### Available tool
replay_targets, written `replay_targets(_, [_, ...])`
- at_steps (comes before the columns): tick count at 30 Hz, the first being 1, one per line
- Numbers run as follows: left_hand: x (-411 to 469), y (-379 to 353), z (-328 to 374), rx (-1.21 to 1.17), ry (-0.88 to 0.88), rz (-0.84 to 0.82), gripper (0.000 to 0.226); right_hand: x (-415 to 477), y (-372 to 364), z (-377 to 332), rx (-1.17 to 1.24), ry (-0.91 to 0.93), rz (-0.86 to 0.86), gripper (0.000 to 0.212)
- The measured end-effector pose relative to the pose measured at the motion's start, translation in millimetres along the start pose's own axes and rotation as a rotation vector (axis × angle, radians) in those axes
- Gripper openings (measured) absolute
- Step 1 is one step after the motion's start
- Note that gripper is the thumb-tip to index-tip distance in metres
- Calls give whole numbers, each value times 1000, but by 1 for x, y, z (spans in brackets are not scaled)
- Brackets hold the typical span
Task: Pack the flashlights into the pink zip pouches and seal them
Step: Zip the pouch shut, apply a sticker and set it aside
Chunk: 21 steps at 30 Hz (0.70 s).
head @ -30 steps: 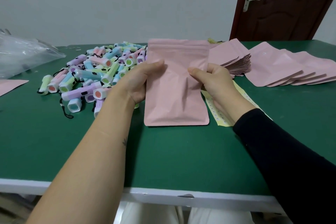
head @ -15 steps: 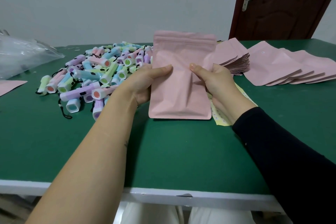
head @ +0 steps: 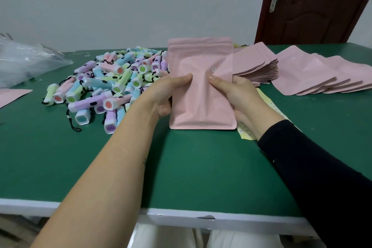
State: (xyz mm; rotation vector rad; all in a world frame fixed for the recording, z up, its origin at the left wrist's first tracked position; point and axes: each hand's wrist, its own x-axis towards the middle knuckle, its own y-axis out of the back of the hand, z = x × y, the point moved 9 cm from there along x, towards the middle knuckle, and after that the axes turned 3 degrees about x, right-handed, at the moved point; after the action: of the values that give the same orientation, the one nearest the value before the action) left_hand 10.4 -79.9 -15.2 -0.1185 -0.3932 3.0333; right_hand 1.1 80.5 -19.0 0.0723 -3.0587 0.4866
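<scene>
I hold one pink zip pouch (head: 201,102) upright, its bottom edge close to the green table (head: 181,167). My left hand (head: 163,96) grips its left side and my right hand (head: 235,94) grips its right side, both thumbs pressed on the front near the middle. The zip strip at the top looks flat. A pile of pastel flashlights (head: 108,84) with black wrist cords lies to the left of the pouch. A stack of pink pouches (head: 259,70) sits just behind my right hand.
More pink pouches (head: 314,78) are fanned out at the right. A clear plastic bag (head: 26,60) lies at the far left, with a pink pouch corner (head: 12,95) below it. Yellow paper strips (head: 247,131) lie under my right wrist. A brown door (head: 314,4) stands behind.
The pouch has risen from lying nearly flat to standing upright, and both hands have slid lower along its sides, thumbs closer together.
</scene>
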Motion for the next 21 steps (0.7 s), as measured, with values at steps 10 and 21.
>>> replay_targets(10, [0,-2,0,2,-6,7,11,-4,-4,9,0,-72,-56,39])
replay_targets(21, [-2,-3,-4,25,28,17,12,7,5,12,-48,-75,-85,22])
